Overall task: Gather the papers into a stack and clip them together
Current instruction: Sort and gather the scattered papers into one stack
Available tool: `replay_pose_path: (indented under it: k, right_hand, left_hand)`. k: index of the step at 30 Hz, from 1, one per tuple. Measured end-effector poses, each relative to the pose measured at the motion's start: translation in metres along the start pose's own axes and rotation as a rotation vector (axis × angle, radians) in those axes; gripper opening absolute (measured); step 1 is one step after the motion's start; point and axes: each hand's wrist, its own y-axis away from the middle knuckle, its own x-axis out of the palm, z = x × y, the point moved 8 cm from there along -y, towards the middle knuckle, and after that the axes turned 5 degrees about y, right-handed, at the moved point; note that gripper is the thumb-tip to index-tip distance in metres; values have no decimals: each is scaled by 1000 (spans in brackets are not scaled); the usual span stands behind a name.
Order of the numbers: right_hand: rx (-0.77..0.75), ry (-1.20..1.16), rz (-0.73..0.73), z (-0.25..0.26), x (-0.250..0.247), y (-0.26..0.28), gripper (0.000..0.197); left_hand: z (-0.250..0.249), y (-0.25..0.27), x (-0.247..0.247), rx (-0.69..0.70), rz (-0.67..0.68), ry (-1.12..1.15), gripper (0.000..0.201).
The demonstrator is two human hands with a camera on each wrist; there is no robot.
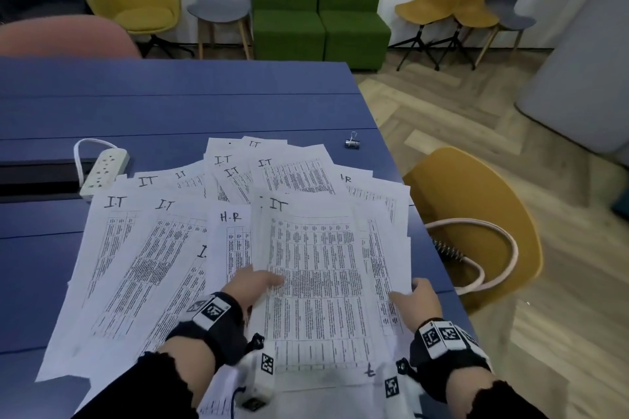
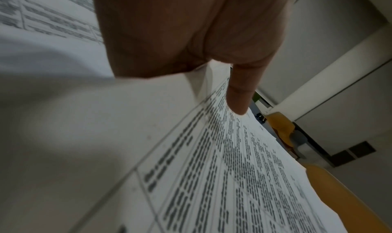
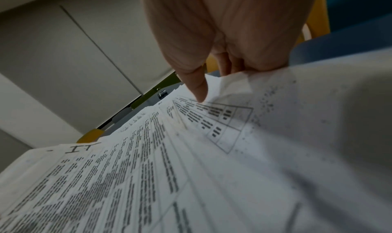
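Many printed sheets marked "I.T" or "H.R" (image 1: 146, 248) lie fanned out over the blue table (image 1: 170, 105). A thin bundle topped by a sheet headed "IT" (image 1: 316, 282) is lifted slightly near the front. My left hand (image 1: 262, 282) pinches its left edge, the thumb (image 2: 239, 99) lying on the print. My right hand (image 1: 417, 296) pinches the right edge, its thumb (image 3: 197, 89) on top and fingers curled beneath. A small black binder clip (image 1: 352, 141) lies alone beyond the papers, far from both hands; it also shows as binder clip (image 3: 162, 94).
A white power strip (image 1: 105, 170) with its cord lies at the left by a dark cable slot. The table's right edge runs close to my right hand, with a yellow chair (image 1: 476, 207) and a looped cord just past it. More chairs and a green sofa stand at the back.
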Motion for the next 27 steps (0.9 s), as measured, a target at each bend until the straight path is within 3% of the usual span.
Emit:
replay_pose_path:
  k: [3, 6, 9, 11, 14, 17, 19, 27]
  right_hand:
    - [-37, 27, 1, 5, 3, 1, 24]
    - [-149, 163, 15, 17, 12, 8, 13]
    - [-201, 214, 21, 22, 11, 16, 5]
    - [-201, 154, 52, 21, 7, 19, 7]
    - [-181, 96, 104, 19, 3, 21, 24]
    - [-164, 44, 175, 18, 4, 24, 46]
    - [-169, -9, 203, 17, 0, 23, 49]
    - [-174, -233, 132, -4, -11, 25, 23]
  left_hand:
    - [1, 6, 20, 24, 53, -23, 77]
    - [2, 12, 42, 22, 100, 3, 90]
    - [1, 13, 52, 29, 66, -27, 93]
    - [2, 13, 52, 32, 10, -84, 77]
    - [1, 18, 63, 74, 17, -178, 33]
    - [4, 19, 75, 116, 37, -193, 45]
    - [6, 19, 77, 146, 14, -174, 49]
    - [16, 16, 46, 124, -98, 14, 53]
